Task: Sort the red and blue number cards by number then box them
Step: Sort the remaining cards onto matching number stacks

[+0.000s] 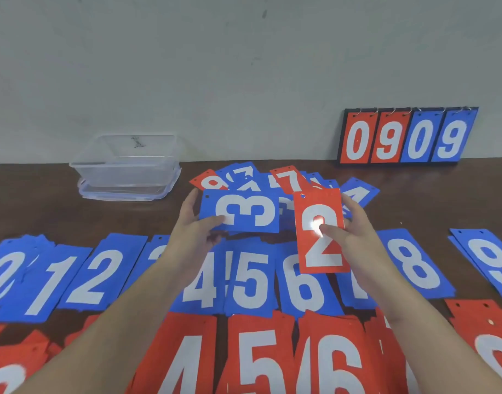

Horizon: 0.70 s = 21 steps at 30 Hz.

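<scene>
My left hand (197, 223) pinches a blue 3 card (241, 213) turned sideways, thumb on its face and fingers behind, and my right hand (355, 231) holds a red 2 card (321, 231) upright the same way, thumb pressed on the numeral. I hold both up, faces toward me, at the centre of the frame so I can read them before dropping each on its pile.

Behind them, in the middle of the worktop (30, 200), lies the unsorted heap (275, 180) of mixed red and blue cards. Nearer me runs the blue row (244, 280), piles 0 to 9 from left to right, and along the bottom edge of the frame the red row (258, 356), laid in the same order so each number has 1 spot per colour. I judge the 3 goes lower left under my left arm, and the 2 to the red row at lower left.

The clear box (127, 163) waits in the upper left, seemingly standing on its lid, with no cards in it. A scoreboard (406, 137) reading 0909 leans on the wall at upper right.
</scene>
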Available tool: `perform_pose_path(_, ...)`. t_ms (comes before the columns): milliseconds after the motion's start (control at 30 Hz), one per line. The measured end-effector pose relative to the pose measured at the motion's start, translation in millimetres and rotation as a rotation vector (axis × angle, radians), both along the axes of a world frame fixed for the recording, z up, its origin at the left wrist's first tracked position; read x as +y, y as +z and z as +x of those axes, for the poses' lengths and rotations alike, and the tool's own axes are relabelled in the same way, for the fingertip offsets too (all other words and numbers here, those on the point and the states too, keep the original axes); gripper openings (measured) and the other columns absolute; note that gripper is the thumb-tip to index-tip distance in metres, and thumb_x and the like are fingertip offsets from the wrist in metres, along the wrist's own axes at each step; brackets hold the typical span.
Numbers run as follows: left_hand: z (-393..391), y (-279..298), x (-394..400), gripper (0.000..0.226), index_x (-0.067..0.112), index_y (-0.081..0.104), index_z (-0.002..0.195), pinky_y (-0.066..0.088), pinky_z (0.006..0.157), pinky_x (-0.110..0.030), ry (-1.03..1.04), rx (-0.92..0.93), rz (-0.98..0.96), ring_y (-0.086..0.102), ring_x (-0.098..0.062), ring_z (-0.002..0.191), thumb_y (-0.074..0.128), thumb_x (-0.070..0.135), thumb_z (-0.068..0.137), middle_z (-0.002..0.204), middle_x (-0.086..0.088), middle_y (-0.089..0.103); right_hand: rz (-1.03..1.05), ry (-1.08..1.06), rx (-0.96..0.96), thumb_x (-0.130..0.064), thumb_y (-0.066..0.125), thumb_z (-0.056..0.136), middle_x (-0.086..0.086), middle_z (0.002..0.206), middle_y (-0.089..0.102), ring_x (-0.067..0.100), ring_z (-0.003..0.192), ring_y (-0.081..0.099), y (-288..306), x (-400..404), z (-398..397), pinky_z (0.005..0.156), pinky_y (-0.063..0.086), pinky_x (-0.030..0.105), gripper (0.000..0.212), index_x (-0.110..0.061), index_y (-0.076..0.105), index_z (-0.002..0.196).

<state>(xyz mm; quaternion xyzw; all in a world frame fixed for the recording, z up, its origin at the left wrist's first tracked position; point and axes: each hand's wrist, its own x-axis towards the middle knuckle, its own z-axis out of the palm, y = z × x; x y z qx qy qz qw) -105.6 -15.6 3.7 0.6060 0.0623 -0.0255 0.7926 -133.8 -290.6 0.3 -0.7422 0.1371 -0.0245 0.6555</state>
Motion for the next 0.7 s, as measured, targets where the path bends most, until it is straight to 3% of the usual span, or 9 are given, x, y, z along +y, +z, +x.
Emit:
perform_pose_path(133,-12,1,20,0.038,0.019,0.054,0.125,0.046,0.072,-0.031,0.081,0.062,-0.043,0.068,-0.021,0.087,0.066,0.005,0.091,0.113,-0.007,0.074,0.037,0.006,0.017,-0.019,0.064,0.097,-0.006,0.112,0.075,0.019,0.090,0.075,-3,12,0,0.079,0.061,0.043,0.036,-0.034,0.062,0.130)
perform_pose_path(333,-25,-3,57,0.013,0.021,0.066,0.099,0.044,0.071,-0.029,0.220,0.141,-0.132,0.057,-0.018,0.077,0.070,0.012,0.091,0.094,-0.003,0.072,-0.029,0.023,0.016,-0.031,0.059,0.101,-0.002,0.113,0.073,0.022,0.090,0.075,1,50,6,0.078,0.062,0.046,0.035,-0.036,0.057,0.136)
perform_pose_path(500,-36,-4,97,0.015,0.013,0.057,0.103,0.056,0.097,-0.044,0.222,0.141,-0.139,0.073,-0.029,0.094,0.065,0.007,0.093,0.112,-0.015,0.073,-0.111,0.088,0.063,-0.038,0.056,0.102,-0.002,0.117,0.069,0.021,0.088,0.074,4,93,6,0.068,0.062,0.038,0.042,-0.037,0.048,0.143)
perform_pose_path(600,-43,-4,119,0.029,0.014,0.052,0.116,0.055,0.096,-0.052,0.261,0.134,-0.166,0.070,-0.041,0.104,0.064,0.004,0.092,0.112,-0.019,0.072,-0.089,0.121,0.069,-0.038,0.057,0.101,-0.004,0.114,0.071,0.017,0.082,0.075,1,115,3,0.062,0.060,0.033,0.039,-0.038,0.051,0.140)
perform_pose_path(700,-49,-6,140,0.038,0.013,0.050,0.125,0.056,0.095,-0.052,0.292,0.112,-0.150,0.068,-0.042,0.108,0.065,0.002,0.091,0.116,-0.024,0.069,-0.086,0.139,0.068,-0.038,0.058,0.101,-0.004,0.109,0.074,0.014,0.077,0.076,-4,134,1,0.063,0.060,0.035,0.031,-0.037,0.056,0.131)
